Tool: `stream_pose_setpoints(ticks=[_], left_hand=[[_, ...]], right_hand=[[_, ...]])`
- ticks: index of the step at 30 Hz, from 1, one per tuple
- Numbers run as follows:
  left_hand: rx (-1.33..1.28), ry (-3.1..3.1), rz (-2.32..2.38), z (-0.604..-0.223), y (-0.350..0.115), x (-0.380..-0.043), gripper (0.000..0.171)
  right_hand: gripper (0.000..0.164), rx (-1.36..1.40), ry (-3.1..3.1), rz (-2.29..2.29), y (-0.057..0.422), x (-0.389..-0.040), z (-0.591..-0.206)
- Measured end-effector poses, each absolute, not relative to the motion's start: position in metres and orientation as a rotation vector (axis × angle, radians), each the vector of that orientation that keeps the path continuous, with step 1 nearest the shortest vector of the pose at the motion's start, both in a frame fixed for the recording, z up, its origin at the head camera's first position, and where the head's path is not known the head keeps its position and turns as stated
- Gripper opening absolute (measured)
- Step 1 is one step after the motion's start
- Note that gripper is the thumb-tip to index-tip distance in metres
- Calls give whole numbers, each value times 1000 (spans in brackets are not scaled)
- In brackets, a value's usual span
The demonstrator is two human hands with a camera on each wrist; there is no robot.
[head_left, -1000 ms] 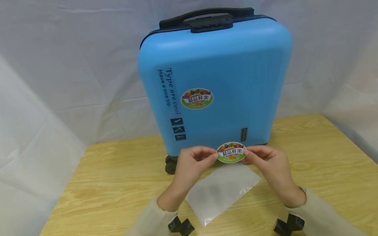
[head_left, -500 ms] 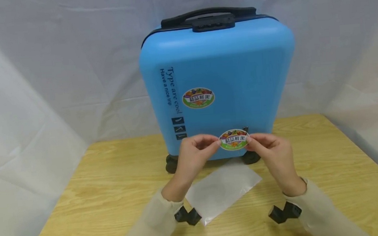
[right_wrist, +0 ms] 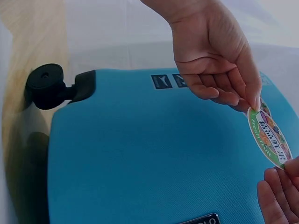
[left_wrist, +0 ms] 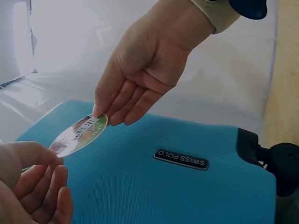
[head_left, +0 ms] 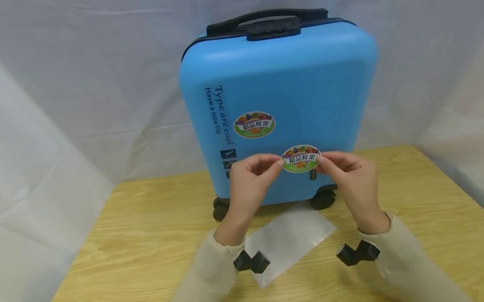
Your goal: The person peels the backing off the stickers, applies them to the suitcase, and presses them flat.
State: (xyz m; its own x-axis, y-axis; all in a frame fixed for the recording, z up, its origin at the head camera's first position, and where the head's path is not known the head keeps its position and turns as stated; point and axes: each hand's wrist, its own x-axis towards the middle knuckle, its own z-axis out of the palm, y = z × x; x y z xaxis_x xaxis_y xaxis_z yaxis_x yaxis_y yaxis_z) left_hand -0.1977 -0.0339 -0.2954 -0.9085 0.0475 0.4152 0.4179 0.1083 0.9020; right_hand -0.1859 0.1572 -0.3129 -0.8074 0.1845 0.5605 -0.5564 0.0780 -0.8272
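An oval fruit sticker [head_left: 301,159] is stretched between my two hands in front of the blue suitcase [head_left: 305,91]. My left hand [head_left: 250,183] pinches its left end between thumb and fingers, and my right hand [head_left: 356,181] pinches the right end the same way. Its printed face is toward the head camera. Both wrist views show the sticker [left_wrist: 77,135] held by its tips, apart from the suitcase shell. A matching sticker [head_left: 254,125] lies flat on the suitcase front, beside the printed lettering [head_left: 219,111].
The suitcase stands upright on black wheels [head_left: 323,199] on a wooden table [head_left: 147,230], its black handle [head_left: 267,15] on top. A translucent sheet [head_left: 291,238] lies on the table below my hands. White cloth [head_left: 76,87] hangs behind.
Both hands have raised the sticker from near the suitcase's bottom edge to over its lower right front, moving slightly right. The suitcase, its flat sticker and the sheet stay put.
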Motion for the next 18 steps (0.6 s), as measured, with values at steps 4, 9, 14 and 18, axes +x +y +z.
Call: stream_pose_setpoints(ticks=[4,9,14,18], left_hand=[[-465,-2069,-1858,-291,-30,-201,13],[-477,-2011,-1870,-288,-26,-204,14],[-484,-1976,-1890,-287,-22,-206,14],[-459,-1975,-1880,-284,-18,-208,15]], right_hand=[[17,386,-1770,1809,158,-189,-308],[15,417,-1704,1827,160,-193,-304],[15,414,-1667,1825,161,-195,-302],[16,416,-1624,1837,161,-198,-299]])
